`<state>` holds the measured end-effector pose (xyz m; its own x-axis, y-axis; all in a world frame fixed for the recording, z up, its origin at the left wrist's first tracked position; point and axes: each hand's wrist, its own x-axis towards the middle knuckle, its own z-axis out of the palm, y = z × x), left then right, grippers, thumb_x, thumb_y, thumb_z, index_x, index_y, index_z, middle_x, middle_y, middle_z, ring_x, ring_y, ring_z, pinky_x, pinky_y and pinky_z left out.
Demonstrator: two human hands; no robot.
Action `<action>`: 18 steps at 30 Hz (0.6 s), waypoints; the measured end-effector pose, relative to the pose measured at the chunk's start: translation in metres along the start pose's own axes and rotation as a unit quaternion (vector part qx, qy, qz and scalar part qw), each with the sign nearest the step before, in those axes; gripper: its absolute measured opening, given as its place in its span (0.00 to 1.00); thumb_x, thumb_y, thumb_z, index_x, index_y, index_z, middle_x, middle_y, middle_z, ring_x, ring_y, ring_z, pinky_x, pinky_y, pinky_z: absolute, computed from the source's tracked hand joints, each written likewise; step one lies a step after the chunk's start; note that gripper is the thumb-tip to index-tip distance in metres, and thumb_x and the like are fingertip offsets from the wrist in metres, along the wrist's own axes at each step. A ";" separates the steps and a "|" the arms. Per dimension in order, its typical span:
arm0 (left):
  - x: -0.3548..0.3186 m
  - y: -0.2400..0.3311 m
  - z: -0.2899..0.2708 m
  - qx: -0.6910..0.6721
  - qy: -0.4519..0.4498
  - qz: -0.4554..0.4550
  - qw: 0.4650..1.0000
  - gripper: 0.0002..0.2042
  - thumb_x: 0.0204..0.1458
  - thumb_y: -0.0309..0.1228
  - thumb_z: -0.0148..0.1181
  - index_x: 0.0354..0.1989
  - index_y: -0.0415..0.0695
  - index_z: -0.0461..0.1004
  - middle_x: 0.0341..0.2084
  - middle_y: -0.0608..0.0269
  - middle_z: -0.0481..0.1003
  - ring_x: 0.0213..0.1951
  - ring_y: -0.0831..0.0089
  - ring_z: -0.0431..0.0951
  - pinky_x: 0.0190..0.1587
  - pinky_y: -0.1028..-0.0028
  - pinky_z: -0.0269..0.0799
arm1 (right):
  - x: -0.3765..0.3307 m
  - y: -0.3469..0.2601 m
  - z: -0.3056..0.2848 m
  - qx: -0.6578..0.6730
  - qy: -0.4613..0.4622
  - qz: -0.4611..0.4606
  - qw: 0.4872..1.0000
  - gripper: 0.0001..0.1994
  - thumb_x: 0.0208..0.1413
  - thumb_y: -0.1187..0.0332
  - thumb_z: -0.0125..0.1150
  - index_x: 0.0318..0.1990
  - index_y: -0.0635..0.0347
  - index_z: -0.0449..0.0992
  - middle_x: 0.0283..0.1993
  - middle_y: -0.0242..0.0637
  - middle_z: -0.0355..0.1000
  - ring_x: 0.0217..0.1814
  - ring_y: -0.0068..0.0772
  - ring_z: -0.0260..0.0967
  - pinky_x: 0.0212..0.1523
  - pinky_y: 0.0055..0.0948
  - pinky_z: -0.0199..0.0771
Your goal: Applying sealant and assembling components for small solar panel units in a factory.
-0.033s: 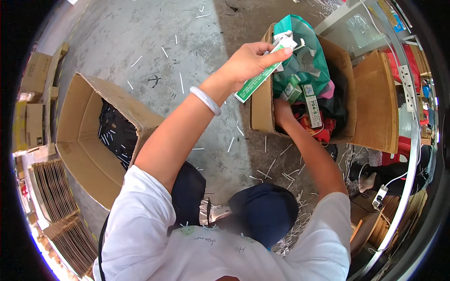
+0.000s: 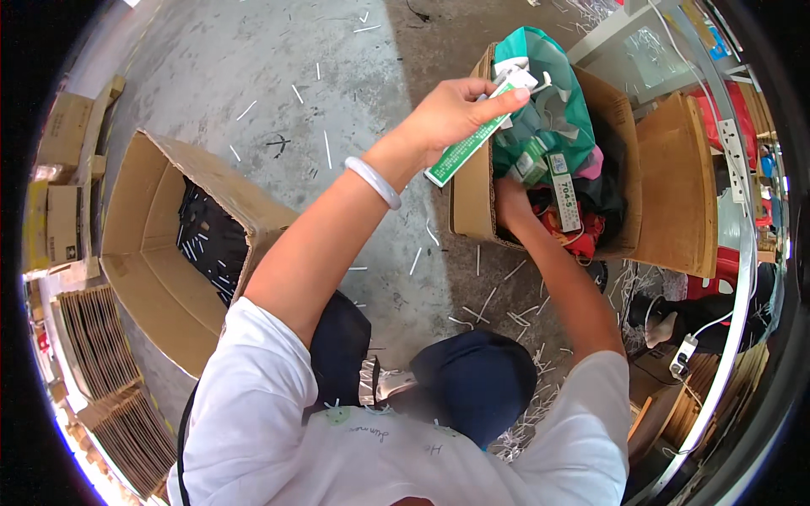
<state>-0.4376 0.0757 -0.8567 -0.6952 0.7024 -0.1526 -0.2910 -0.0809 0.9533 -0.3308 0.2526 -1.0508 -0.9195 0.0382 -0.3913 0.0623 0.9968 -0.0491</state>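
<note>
My left hand is raised over the concrete floor and grips a long, flat green-and-white packet by its upper end. A pale bangle sits on that wrist. My right hand reaches down into an open cardboard box at the upper right. Its fingers are buried among green packets, a green plastic bag and red items, so I cannot see whether it holds anything.
A second open cardboard box with black contents stands to the left. Stacks of flattened cardboard lie at the lower left. White paper strips litter the floor. A power strip and cable lie at the right.
</note>
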 end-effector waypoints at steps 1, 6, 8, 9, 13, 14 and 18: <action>0.005 -0.001 0.006 -0.002 -0.006 0.006 1.000 0.25 0.42 0.51 0.62 0.37 0.39 0.72 0.28 0.67 0.71 0.32 0.81 0.70 0.33 0.80 0.66 | -0.002 0.021 0.011 -0.005 0.003 0.006 1.000 0.08 0.48 0.70 0.52 0.24 0.62 0.76 0.28 0.43 0.74 0.31 0.45 0.73 0.29 0.36 0.72; 0.009 -0.029 0.016 -0.019 0.022 -0.062 0.998 0.26 0.43 0.51 0.62 0.37 0.37 0.72 0.29 0.65 0.71 0.30 0.79 0.69 0.33 0.79 0.67 | -0.058 -0.003 -0.049 0.259 0.150 -0.054 0.953 0.05 0.41 0.73 0.59 0.26 0.65 0.74 0.26 0.45 0.72 0.29 0.39 0.72 0.30 0.32 0.69; 0.011 -0.029 0.040 -0.063 0.033 -0.079 0.994 0.25 0.44 0.51 0.61 0.36 0.37 0.70 0.28 0.65 0.70 0.29 0.78 0.68 0.32 0.78 0.66 | -0.073 -0.003 -0.061 0.292 0.155 -0.026 0.944 0.06 0.40 0.73 0.61 0.26 0.66 0.74 0.25 0.45 0.72 0.28 0.38 0.72 0.30 0.31 0.69; 0.009 -0.029 0.050 -0.063 0.021 -0.077 0.995 0.25 0.44 0.51 0.61 0.36 0.37 0.70 0.28 0.65 0.70 0.29 0.78 0.68 0.32 0.78 0.66 | -0.079 -0.002 -0.063 0.331 0.154 -0.011 0.931 0.08 0.38 0.74 0.62 0.27 0.67 0.73 0.25 0.46 0.72 0.28 0.38 0.72 0.31 0.30 0.69; 0.014 -0.044 0.074 -0.156 0.016 -0.106 0.982 0.27 0.46 0.53 0.56 0.39 0.37 0.68 0.29 0.64 0.70 0.31 0.77 0.69 0.30 0.76 0.68 | -0.075 0.004 -0.059 0.346 0.184 0.005 0.920 0.09 0.39 0.72 0.60 0.29 0.65 0.73 0.25 0.44 0.72 0.28 0.38 0.72 0.31 0.33 0.69; 0.015 -0.048 0.082 -0.173 0.026 -0.107 0.979 0.28 0.47 0.55 0.54 0.40 0.38 0.68 0.30 0.64 0.70 0.31 0.77 0.69 0.30 0.75 0.68 | -0.077 0.010 -0.058 0.344 0.190 0.009 0.919 0.09 0.39 0.72 0.60 0.29 0.65 0.73 0.25 0.44 0.72 0.28 0.38 0.72 0.31 0.33 0.69; 0.034 -0.065 0.092 -0.241 0.011 -0.060 0.969 0.31 0.49 0.60 0.44 0.49 0.43 0.63 0.33 0.63 0.70 0.32 0.74 0.71 0.32 0.73 0.71 | -0.093 0.020 -0.063 0.500 0.293 0.083 0.811 0.04 0.47 0.73 0.56 0.29 0.65 0.71 0.22 0.38 0.70 0.23 0.29 0.69 0.23 0.27 0.66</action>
<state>-0.3812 0.1700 -0.8998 -0.6499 0.7124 -0.2649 -0.6396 -0.3243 0.6970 -0.2683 0.2731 -0.9575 -0.8746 0.4844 0.0211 0.2179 0.4314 -0.8754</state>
